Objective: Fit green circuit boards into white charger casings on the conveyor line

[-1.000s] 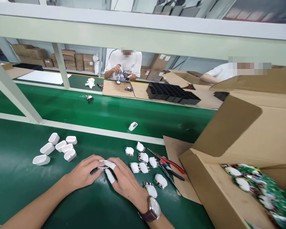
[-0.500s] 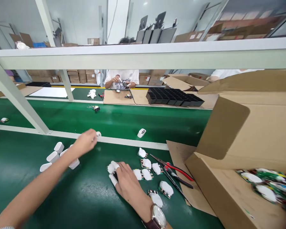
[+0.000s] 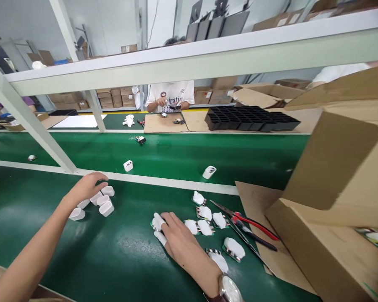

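My left hand [image 3: 86, 188] reaches over a cluster of several white plastic shells [image 3: 103, 200] on the green mat, its fingers curled down onto one of them. My right hand [image 3: 176, 235], with white finger cots on two fingers and a watch at the wrist, rests on the mat with its fingertips pinched on a small white-and-green circuit part [image 3: 155, 224]. Several more white-topped circuit parts [image 3: 208, 220] lie just right of that hand.
Red-handled pliers [image 3: 248, 224] lie on a cardboard sheet beside a big open carton [image 3: 327, 218] at right. Two white assembled pieces [image 3: 128, 165] [image 3: 209, 172] sit on the green conveyor. Across it, a person works by black trays [image 3: 248, 119].
My left hand put a white piece on the conveyor, then pulled back left onto the white shells. My right hand stayed on the mat. The view tilted up.
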The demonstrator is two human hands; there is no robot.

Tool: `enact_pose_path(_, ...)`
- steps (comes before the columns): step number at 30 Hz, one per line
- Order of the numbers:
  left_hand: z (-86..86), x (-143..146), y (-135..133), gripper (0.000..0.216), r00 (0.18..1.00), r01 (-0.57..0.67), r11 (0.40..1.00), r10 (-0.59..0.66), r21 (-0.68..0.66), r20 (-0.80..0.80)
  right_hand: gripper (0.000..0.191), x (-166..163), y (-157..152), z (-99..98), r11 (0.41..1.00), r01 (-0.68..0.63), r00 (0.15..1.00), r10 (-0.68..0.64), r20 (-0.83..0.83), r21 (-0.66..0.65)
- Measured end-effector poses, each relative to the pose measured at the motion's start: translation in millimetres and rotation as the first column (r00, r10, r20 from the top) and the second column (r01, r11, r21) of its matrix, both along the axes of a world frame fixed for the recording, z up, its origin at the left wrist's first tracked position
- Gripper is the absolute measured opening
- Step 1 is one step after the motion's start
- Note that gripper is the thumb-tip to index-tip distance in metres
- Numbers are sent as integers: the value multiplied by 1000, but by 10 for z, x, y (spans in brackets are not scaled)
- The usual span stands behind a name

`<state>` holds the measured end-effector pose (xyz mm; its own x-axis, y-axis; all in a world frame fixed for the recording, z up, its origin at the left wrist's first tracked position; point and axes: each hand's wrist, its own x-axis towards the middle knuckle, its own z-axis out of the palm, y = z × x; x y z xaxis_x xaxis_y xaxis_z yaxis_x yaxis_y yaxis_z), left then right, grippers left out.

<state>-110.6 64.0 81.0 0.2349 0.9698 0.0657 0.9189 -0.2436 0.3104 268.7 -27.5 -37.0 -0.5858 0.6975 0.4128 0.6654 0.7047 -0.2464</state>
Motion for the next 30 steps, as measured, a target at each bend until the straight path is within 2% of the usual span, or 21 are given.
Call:
enact_pose_path(3, 18, -46, -184, 41, 998, 70, 997, -70, -32, 6, 10, -96, 11, -125, 993, 73, 997, -76, 21, 93)
enact_pose_path(7, -51, 98, -167, 33, 986, 160, 987, -159, -3, 57, 8, -113, 6, -156, 984, 42, 999, -45, 11, 175)
enact_pose_path(12, -205, 670, -262, 27, 977, 181, 979, -190, 96, 95, 15, -58, 52, -154, 981, -1, 999, -7, 39, 194)
enact_pose_path(15, -374, 1071, -442, 12, 953, 269, 960, -278, 82, 121, 22, -42, 70, -125, 982, -25, 1000, 23, 11, 189)
enact_pose_path(17, -494, 1234, -561, 14, 942, 297, 953, -302, 61, 149, 31, -30, 52, -70, 987, -68, 998, 69, 0, 144)
enact_pose_path(19, -604, 1277, -643, 32, 935, 277, 961, -275, 26, 224, 41, -18, 23, 0, 991, -113, 994, 113, 10, 77)
enact_pose_path(22, -745, 1189, -675, 79, 889, 273, 960, -227, -63, 397, 52, -3, -3, 80, 994, -112, 993, 112, 33, 2)
enact_pose_path(24, -821, 1124, -664, 93, 847, 319, 942, -231, -109, 479, 53, 10, -4, 105, 995, -90, 995, 91, 28, -36)
enact_pose_path(28, -914, 1125, -665, 65, 824, 339, 927, -211, -159, 526, 37, 35, 6, 155, 999, -24, 997, 20, -79, -45)
enact_pose_path(30, -930, 1169, -684, 55, 828, 330, 936, -224, -123, 514, 33, 28, 6, 212, 1000, 24, 982, -24, -190, -5)
